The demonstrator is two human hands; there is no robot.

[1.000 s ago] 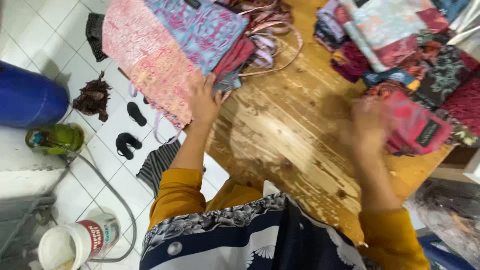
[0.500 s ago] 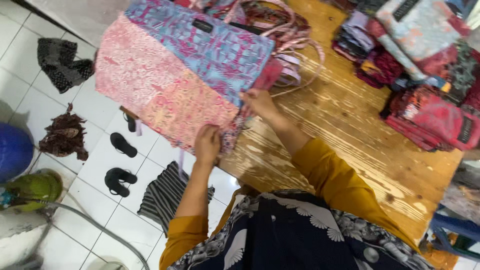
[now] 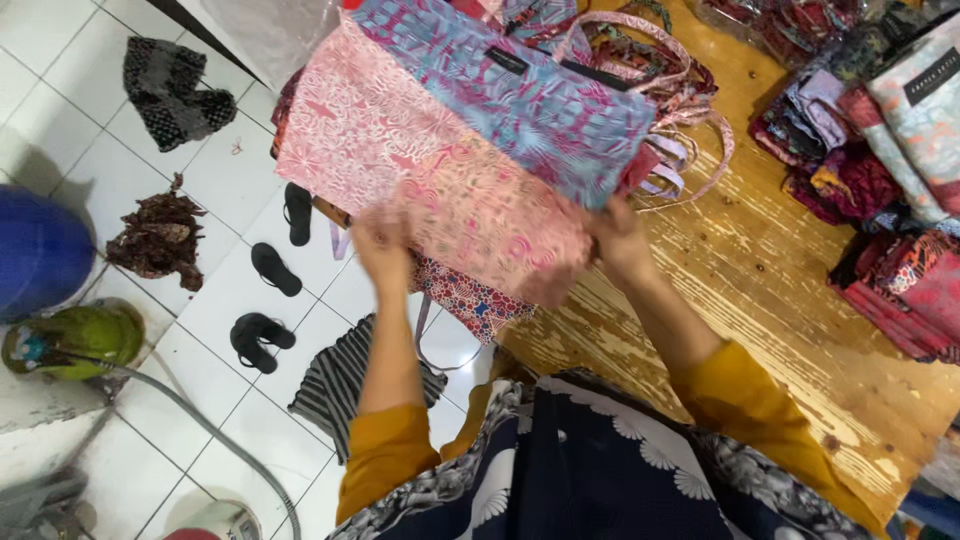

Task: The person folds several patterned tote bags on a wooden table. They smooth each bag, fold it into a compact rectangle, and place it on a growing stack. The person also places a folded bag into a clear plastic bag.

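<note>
A stack of patterned cloth bags lies on the corner of a worn wooden table [image 3: 760,290]. The pink bag [image 3: 420,190] is lowest and widest, and a blue and magenta bag [image 3: 520,95] rests on top of it. My left hand [image 3: 383,250] grips the near left edge of the pink bag. At the near right corner my right hand [image 3: 615,235] holds the stack, just under the blue bag's edge. Pink straps [image 3: 680,150] spill out to the right. A red and blue patterned piece [image 3: 470,295] hangs below the pink bag.
Folded patterned fabrics [image 3: 880,180] are piled at the table's right side. On the white tiled floor lie black sandals [image 3: 265,300], a striped cloth [image 3: 340,390], dark rags [image 3: 160,235], a blue barrel [image 3: 40,250], a green container [image 3: 75,335] and a grey hose [image 3: 200,430].
My right hand left the fabric pile on the right and came across to the bag stack. Both hands now hold the stack's near edge, and the view has shifted left.
</note>
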